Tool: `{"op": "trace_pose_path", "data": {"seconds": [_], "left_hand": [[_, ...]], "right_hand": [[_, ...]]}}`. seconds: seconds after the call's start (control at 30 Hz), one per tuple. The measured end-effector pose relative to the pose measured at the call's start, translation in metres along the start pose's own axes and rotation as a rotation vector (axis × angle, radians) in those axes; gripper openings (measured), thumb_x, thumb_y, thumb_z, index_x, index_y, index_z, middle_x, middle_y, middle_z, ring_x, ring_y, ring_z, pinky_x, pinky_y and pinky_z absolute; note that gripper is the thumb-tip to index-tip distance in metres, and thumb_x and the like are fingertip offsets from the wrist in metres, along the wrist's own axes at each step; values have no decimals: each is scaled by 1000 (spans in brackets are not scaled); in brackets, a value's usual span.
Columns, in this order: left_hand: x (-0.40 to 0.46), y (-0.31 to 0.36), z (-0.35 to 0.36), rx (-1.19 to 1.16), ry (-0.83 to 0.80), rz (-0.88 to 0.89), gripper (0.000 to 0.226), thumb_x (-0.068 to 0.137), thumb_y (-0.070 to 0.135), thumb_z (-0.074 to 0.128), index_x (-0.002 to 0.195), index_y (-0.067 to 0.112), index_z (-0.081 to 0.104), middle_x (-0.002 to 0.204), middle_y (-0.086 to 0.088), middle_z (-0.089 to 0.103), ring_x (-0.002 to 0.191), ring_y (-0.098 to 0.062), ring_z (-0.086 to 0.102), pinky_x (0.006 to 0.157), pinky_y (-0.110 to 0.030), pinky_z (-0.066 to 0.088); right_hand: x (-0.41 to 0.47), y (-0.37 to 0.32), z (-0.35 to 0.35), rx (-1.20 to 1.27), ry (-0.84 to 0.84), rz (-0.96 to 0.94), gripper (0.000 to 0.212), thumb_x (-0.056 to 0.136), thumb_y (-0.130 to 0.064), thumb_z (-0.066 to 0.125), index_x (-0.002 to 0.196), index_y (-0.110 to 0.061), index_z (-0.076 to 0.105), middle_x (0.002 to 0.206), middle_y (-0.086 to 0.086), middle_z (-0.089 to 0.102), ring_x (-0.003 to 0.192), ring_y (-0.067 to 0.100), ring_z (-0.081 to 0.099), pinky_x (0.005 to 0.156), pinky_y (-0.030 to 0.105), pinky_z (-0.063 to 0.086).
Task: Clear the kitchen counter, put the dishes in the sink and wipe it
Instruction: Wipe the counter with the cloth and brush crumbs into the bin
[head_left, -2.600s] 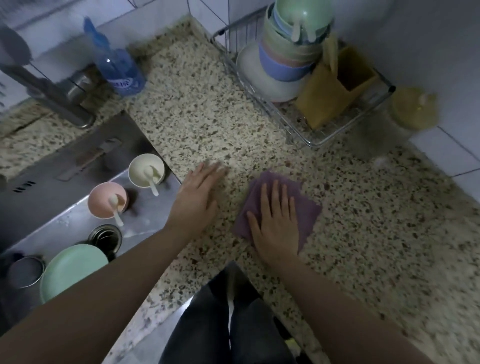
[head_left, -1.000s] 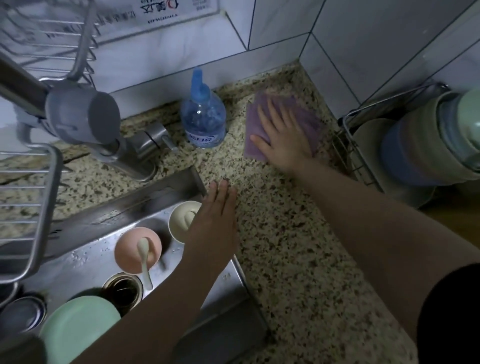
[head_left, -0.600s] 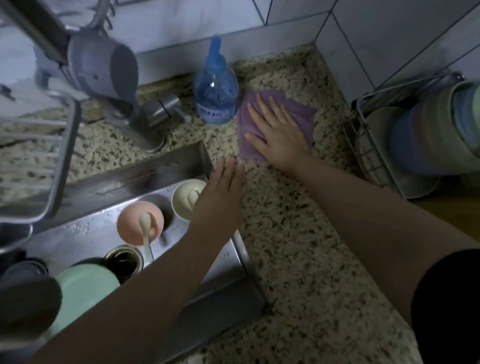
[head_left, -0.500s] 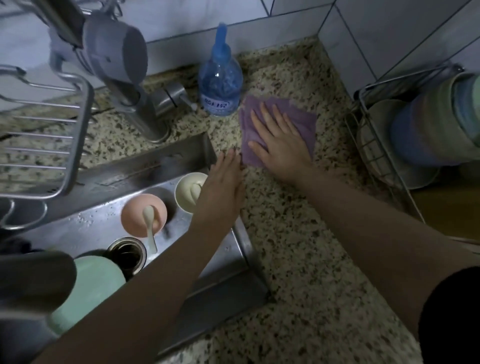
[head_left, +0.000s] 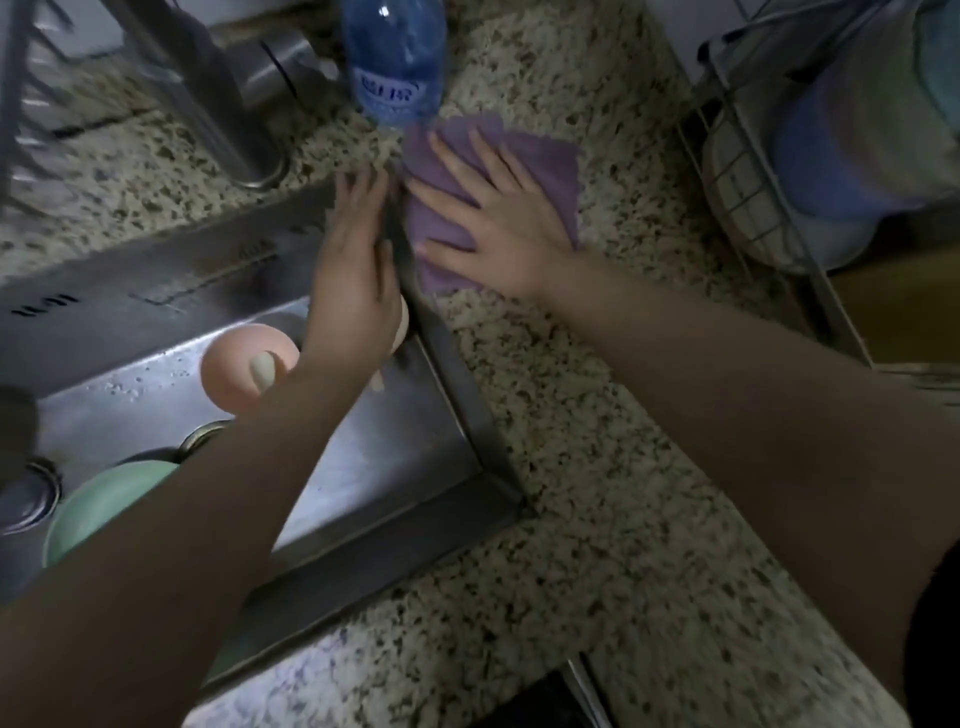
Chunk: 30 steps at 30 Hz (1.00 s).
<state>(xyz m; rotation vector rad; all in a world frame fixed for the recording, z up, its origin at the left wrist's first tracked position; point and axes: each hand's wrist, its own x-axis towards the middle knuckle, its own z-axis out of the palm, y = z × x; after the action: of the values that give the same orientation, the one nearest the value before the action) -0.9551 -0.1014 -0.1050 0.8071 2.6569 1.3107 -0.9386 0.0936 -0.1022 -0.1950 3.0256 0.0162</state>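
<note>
My right hand (head_left: 498, 218) lies flat, fingers spread, on a purple cloth (head_left: 550, 166) pressed to the speckled granite counter (head_left: 597, 467) beside the sink's right rim. My left hand (head_left: 358, 270) is held edge-on over the sink (head_left: 363, 467) rim, fingers together, touching the cloth's left edge and holding nothing. In the sink sit a pink bowl (head_left: 228, 369) with a pale spoon (head_left: 262, 369), a green plate (head_left: 98, 504), and a cream bowl mostly hidden under my left wrist.
A blue plastic bottle (head_left: 395, 67) stands just behind the cloth. The steel faucet base (head_left: 228, 130) rises at the back left. A wire dish rack (head_left: 753, 171) with stacked bowls and a plate fills the right edge.
The right hand has slid the cloth from the back corner toward the sink rim. The left hand has moved back along the rim and turned edge-on against the cloth. The view has shifted closer.
</note>
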Motion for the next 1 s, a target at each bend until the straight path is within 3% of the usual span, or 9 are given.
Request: {"op": "trace_pose_path", "data": {"seconds": [0.1, 0.3, 0.4, 0.57, 0.8, 0.93, 1.0], "left_hand": [[19, 3, 9, 50, -66, 62, 50, 99, 9, 31, 149, 2, 33, 157, -15, 28, 149, -31, 18, 123, -34, 15], [12, 10, 18, 116, -169, 75, 55, 92, 16, 33, 144, 2, 42, 151, -17, 40, 142, -26, 36, 118, -23, 22], [-11, 29, 23, 140, -164, 47, 62, 89, 28, 29, 145, 2, 40, 152, -16, 39, 142, -26, 36, 119, -34, 26], [-37, 53, 39, 225, -178, -26, 57, 89, 15, 44, 144, -1, 40, 151, -21, 38, 142, -32, 35, 116, -47, 30], [-91, 91, 53, 289, -198, -31, 68, 88, 14, 57, 149, 1, 31, 157, -15, 29, 147, -28, 26, 121, -34, 20], [-122, 108, 60, 281, -262, -9, 68, 89, 16, 58, 150, 3, 31, 158, -13, 27, 148, -25, 23, 121, -30, 15], [-134, 113, 56, 162, -280, -26, 58, 91, 10, 53, 147, 3, 38, 155, -13, 34, 146, -24, 28, 119, -24, 15]], "right_hand": [[-2, -1, -2, 3, -34, 8, 68, 94, -66, 24, 155, -36, 23, 166, -1, 13, 152, 32, 7, 124, 43, 6], [-25, -7, 2, 49, -35, 33, 64, 99, -56, 27, 153, -22, 34, 164, -2, 21, 153, 24, 10, 124, 39, 6], [-45, -12, 4, 62, -20, 2, 64, 98, -53, 25, 149, -17, 41, 162, -2, 25, 152, 25, 14, 124, 39, 8], [-81, -19, 1, 83, -42, -12, 71, 93, -50, 16, 150, -14, 39, 163, -3, 24, 152, 23, 14, 124, 38, 9], [-145, -24, 7, 82, -59, -19, 70, 93, -49, 20, 156, -18, 23, 165, -5, 15, 153, 20, 8, 125, 39, 9], [-187, -31, 14, 92, -53, 3, 65, 96, -46, 22, 156, -20, 25, 165, -6, 14, 153, 18, 7, 124, 38, 9], [-206, -38, 15, 107, -42, 17, 60, 98, -42, 27, 153, -21, 31, 164, -4, 20, 152, 19, 11, 123, 36, 8]]}}
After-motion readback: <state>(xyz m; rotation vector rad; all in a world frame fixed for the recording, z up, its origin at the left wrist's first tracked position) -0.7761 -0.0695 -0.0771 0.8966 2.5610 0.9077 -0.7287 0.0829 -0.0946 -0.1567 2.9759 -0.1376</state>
